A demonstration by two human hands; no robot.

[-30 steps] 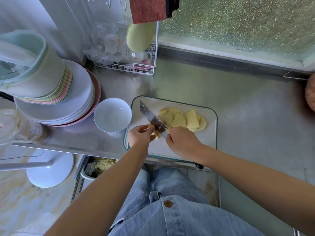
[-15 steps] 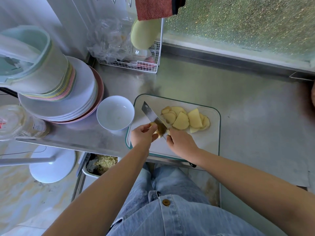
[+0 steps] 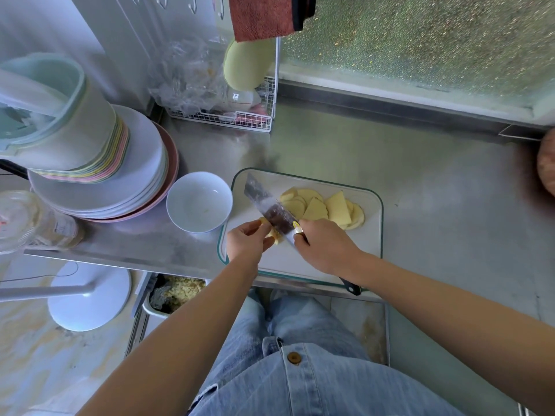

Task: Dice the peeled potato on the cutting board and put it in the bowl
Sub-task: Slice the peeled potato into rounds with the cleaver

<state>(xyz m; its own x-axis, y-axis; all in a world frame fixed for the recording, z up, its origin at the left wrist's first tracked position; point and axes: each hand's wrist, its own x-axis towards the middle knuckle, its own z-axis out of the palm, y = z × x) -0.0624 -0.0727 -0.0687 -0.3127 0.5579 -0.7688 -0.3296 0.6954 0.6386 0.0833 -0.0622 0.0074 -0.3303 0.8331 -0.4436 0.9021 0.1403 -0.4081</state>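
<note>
A white cutting board with a green rim lies on the steel counter. Several flat yellow potato slices are fanned out on its far half. My left hand pinches a small end piece of potato at the board's left side. My right hand grips the handle of a cleaver, whose blade points away to the left and rests against that piece. A white bowl stands just left of the board and holds only a tiny scrap.
A stack of plates and pastel bowls stands left of the bowl. A wire basket with plastic bags sits at the back. A clear jar is at the counter's left edge. A bin with peelings sits below the counter.
The cleaver stays on the potato end piece held by my left hand, its blade shifting slightly. Both hands hold nearly the same place on the board.
</note>
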